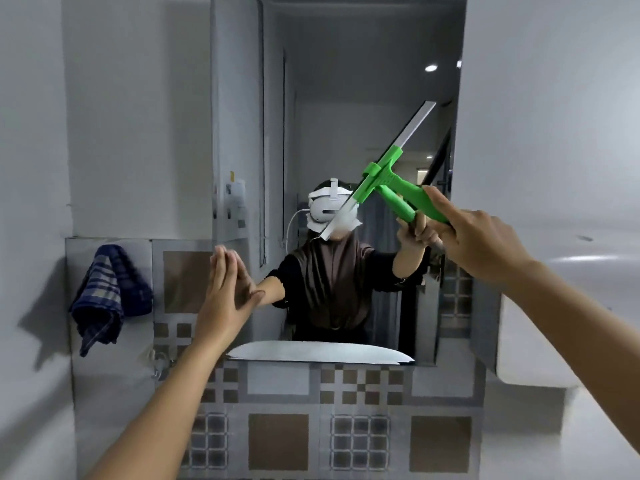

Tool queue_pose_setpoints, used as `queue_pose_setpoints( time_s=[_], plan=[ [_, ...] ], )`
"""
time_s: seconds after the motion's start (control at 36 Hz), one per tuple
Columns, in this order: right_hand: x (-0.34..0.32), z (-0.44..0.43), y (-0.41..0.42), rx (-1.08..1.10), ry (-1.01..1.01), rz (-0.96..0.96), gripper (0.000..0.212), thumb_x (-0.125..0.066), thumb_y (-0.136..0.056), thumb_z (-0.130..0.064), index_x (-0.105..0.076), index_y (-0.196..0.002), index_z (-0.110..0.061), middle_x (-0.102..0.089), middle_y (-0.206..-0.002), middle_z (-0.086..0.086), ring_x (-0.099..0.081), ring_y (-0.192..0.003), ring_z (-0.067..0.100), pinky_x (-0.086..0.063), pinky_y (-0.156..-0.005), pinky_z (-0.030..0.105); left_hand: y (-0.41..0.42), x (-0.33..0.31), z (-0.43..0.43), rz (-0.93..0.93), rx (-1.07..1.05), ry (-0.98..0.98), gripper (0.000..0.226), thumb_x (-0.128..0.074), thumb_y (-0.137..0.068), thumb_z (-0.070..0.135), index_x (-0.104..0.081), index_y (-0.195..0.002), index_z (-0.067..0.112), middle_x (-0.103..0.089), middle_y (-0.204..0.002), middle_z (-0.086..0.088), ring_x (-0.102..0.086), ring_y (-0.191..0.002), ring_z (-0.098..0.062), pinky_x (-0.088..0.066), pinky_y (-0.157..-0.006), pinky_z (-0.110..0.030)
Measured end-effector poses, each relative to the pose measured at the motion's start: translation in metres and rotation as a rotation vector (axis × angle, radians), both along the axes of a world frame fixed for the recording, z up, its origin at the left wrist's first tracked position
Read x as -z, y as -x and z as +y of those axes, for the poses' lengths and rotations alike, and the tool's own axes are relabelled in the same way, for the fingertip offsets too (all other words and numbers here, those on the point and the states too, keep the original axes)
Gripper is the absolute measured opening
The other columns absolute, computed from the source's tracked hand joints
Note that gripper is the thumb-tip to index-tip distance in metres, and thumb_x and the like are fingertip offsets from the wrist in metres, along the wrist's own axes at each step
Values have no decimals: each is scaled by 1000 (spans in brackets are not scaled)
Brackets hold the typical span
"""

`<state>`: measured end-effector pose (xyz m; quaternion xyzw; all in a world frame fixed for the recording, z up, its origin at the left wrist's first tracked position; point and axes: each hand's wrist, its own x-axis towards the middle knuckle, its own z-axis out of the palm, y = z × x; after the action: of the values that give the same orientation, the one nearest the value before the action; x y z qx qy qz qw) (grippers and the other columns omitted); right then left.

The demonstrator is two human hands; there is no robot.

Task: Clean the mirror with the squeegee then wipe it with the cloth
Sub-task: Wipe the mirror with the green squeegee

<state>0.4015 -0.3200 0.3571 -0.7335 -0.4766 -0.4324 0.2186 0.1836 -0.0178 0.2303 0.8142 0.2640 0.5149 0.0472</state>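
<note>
A tall rectangular mirror (346,81) hangs on the wall straight ahead. My right hand (474,242) grips the green handle of a squeegee (398,183). Its long metal blade runs diagonally, from about the mirror's middle up towards the upper right, and lies against the glass. My left hand (225,292) is flat, fingers together and pointing up, pressed on the mirror's lower left edge. A dark blue checked cloth (107,292) hangs on the tiled wall left of the mirror, apart from both hands.
Patterned grey and brown tiles (277,441) cover the wall below and beside the mirror. A small metal hook (161,367) sits under the cloth. A white ledge (540,341) juts out at the right. The mirror reflects a person and a white basin rim.
</note>
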Motion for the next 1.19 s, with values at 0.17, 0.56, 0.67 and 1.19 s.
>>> queue_pose_setpoints(
  time_s=[0.17, 0.56, 0.67, 1.19],
  plan=[
    [30, -4, -2, -19, -77, 145, 58, -44, -94, -24, -18, -145, -33, -58, -80, 19, -58, -74, 41, -35, -59, 35, -3, 1, -2, -12, -9, 12, 99, -58, -82, 48, 15, -144, 23, 26, -150, 8, 22, -138, -7, -14, -116, -47],
    [88, 61, 82, -183, -475, 706, 54, -34, -97, -34, -6, -143, -38, -58, -78, 15, -58, -68, 33, -52, -64, 44, -3, 2, 5, -4, 5, -14, 94, -61, -84, 39, 4, -147, 14, 15, -156, -3, 16, -142, -14, 0, -113, -26],
    [86, 87, 117, -199, -590, 822, 52, -34, -98, -31, -11, -144, -30, -50, -66, 5, -56, -63, 27, -50, -61, 41, 1, 1, -2, -14, 49, -18, 93, -59, -85, 39, 5, -146, 13, 19, -153, 0, 18, -140, -14, -3, -109, -24],
    [86, 196, 223, -256, -577, 839, 55, -30, -98, -35, -3, -145, -27, -61, -85, 14, -60, -83, 32, -49, -66, 39, 12, 22, 16, -7, 217, -142, 88, -62, -84, 19, -1, -146, 8, 4, -155, -9, 7, -143, -20, -24, -114, -42]
  ],
)
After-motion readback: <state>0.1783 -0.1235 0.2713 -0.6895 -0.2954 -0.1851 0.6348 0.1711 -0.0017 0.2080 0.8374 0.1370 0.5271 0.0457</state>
